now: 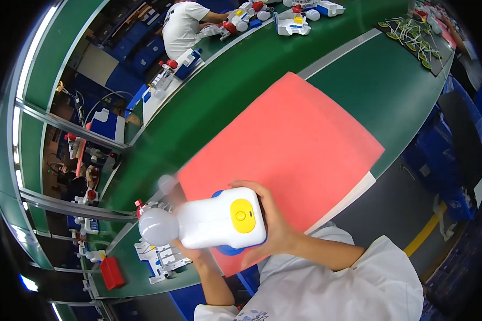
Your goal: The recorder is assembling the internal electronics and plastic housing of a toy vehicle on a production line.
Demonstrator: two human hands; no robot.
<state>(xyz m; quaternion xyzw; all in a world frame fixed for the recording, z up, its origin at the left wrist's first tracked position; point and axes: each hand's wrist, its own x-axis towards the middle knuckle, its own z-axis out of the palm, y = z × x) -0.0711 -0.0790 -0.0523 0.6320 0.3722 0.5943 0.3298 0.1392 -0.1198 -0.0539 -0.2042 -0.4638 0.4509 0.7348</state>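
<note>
Both my hands hold a white plastic device body (pixel 209 222) above a red-pink mat (pixel 289 144). It has a yellow panel (pixel 241 216) with a round button, blue parts at its sides and a pale grey ball (pixel 158 227) at its left end. My right hand (pixel 273 219) wraps round the body's right end, fingers curled over the far edge. Under the narrow neck near the ball, my left hand (pixel 195 254) grips from below, its fingers mostly hidden. Another pale ball (pixel 167 184) shows blurred behind the neck.
White plastic shell parts (pixel 163 262) lie left of my left hand, near a red bin (pixel 112 273). A green conveyor belt (pixel 198 123) runs beyond the mat. Across it, a person in a white shirt (pixel 183 27) works among similar devices. Green-and-white cabled pieces (pixel 412 40) lie far right.
</note>
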